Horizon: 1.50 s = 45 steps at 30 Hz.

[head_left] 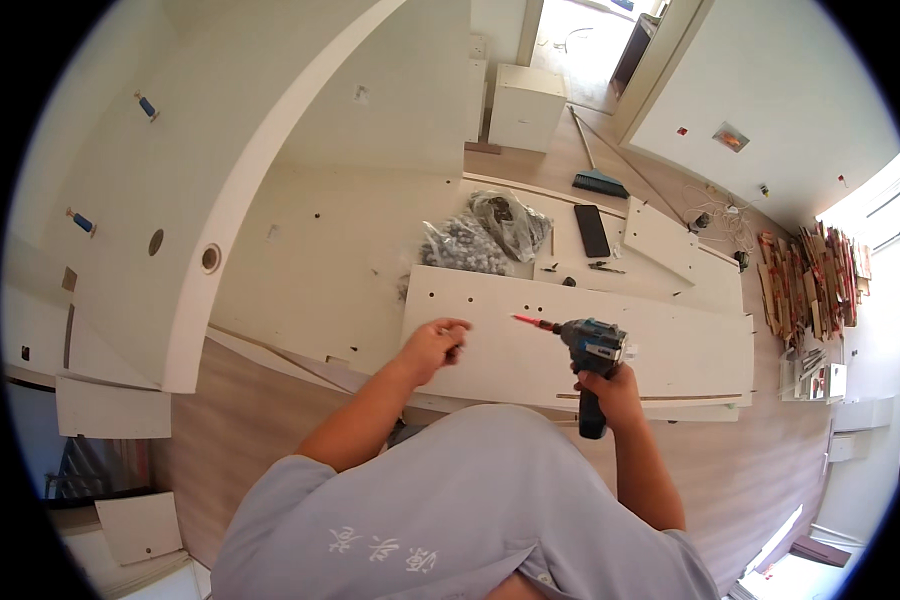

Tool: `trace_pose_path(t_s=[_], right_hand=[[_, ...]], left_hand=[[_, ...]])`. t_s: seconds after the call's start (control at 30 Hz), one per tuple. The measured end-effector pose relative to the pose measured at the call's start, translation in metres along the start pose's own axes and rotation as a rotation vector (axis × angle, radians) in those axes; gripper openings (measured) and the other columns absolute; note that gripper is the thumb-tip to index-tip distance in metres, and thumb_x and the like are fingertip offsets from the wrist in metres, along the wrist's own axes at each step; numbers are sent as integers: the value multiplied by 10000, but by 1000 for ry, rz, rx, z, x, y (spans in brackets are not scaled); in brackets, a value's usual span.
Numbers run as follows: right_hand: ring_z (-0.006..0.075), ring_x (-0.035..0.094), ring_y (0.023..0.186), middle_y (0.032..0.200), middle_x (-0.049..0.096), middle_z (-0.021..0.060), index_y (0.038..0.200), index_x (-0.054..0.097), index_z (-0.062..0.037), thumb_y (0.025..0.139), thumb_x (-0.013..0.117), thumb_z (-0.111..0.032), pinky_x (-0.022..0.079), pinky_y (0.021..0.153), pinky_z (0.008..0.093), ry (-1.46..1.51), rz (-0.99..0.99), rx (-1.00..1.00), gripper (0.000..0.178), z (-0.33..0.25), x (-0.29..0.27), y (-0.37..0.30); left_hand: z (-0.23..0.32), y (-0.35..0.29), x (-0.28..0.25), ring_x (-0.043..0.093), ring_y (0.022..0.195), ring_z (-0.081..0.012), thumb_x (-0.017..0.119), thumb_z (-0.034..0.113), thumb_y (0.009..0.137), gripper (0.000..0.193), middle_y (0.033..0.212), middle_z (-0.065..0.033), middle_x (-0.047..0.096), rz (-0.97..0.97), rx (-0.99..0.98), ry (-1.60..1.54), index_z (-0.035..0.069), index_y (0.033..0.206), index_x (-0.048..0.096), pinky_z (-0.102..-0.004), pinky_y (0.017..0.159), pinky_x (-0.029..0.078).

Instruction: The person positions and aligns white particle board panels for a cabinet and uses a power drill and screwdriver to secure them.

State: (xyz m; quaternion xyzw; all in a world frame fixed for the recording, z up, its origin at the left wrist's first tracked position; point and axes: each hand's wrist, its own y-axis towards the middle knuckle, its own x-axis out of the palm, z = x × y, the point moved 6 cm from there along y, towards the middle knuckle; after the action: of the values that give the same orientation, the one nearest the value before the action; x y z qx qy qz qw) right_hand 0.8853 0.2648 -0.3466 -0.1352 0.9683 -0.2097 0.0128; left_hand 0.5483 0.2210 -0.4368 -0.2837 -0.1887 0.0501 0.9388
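My right hand (615, 390) grips a teal and black cordless drill (595, 345) by its handle. A red bit points left from its chuck, above the long white panel (660, 345). To the left, my left hand (435, 350) hovers over the same panel's left end with fingers curled together; whatever they may hold is too small to make out. Several small dark holes run along the panel's far side, beyond my hands. Just past them lie clear plastic bags (462, 247) full of small grey fittings.
A black phone (591, 231), loose drill bits (606, 268) and a smaller white board (660, 240) lie beyond the panel. A tall white panel (185, 330) stands upright at left. Farther off are a broom (600, 183), a white cabinet box (526, 108) and stacked cardboard strips (815, 280).
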Motion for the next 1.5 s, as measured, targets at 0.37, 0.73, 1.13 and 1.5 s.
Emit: trace_pose_path(t_s=[0.37, 0.73, 1.13, 1.5], right_hand=[[369, 701, 913, 955, 736, 180, 1075, 668, -7, 814, 772, -198, 546, 812, 448, -937, 81, -94, 340, -70, -11, 41], [412, 674, 1031, 1049, 732, 204, 1131, 641, -42, 829, 728, -252, 534, 915, 491, -1521, -108, -93, 378, -118, 44, 55], [406, 670, 1077, 1110, 726, 202, 1169, 623, -36, 849, 727, -275, 530, 948, 478, -1484, -134, -35, 413, -114, 41, 63], [403, 659, 1101, 1143, 719, 196, 1184, 634, -45, 831, 756, -262, 525, 946, 477, -1483, -93, -92, 432, -111, 42, 59]], left_hand=[[-24, 71, -152, 635, 748, -175, 558, 197, 1052, 227, 883, -49, 668, 616, 127, -75, 48, 1204, 635, -347, 693, 545], [-7, 66, -126, 700, 956, -284, 589, 197, 1015, 264, 1057, -170, 744, 828, 273, 272, -12, 1133, 699, -377, 840, 533], [-3, 62, -126, 711, 962, -304, 599, 212, 1014, 265, 1038, -181, 749, 834, 338, 385, -12, 1107, 703, -393, 848, 539], [-11, 68, -131, 707, 993, -323, 600, 233, 1009, 276, 1080, -186, 745, 868, 321, 407, 1, 1115, 707, -401, 865, 536]])
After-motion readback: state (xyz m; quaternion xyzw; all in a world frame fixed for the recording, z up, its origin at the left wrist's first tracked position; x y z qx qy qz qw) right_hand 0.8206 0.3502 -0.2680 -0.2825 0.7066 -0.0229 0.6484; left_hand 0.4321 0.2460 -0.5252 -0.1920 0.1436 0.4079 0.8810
